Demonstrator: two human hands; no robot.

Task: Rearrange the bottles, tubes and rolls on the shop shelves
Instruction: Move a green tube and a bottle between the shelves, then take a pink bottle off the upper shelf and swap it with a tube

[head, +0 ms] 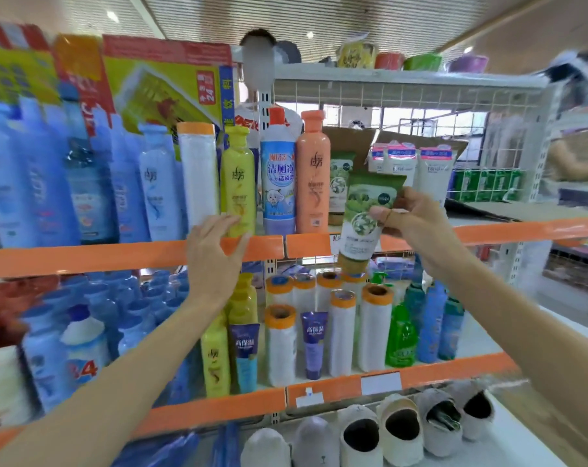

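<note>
My right hand (412,219) grips a green and white tube (365,217), cap down, in front of the upper shelf's orange edge (117,256). My left hand (215,254) rests with relaxed fingers on that edge, fingertips touching the base of a yellow bottle (238,183). Beside the yellow bottle stand a white roll with an orange cap (198,170), a blue and white cleaner bottle (278,173) and an orange bottle (312,173). A second green tube (340,183) stands behind the held one.
Pink-topped white tubes (417,170) stand at the upper right by a cardboard box. Blue bottles (50,176) fill the upper left. The lower shelf holds white rolls (341,332), purple tubes (314,343), yellow and green bottles. Shoes (400,433) lie below. People stand behind the shelves.
</note>
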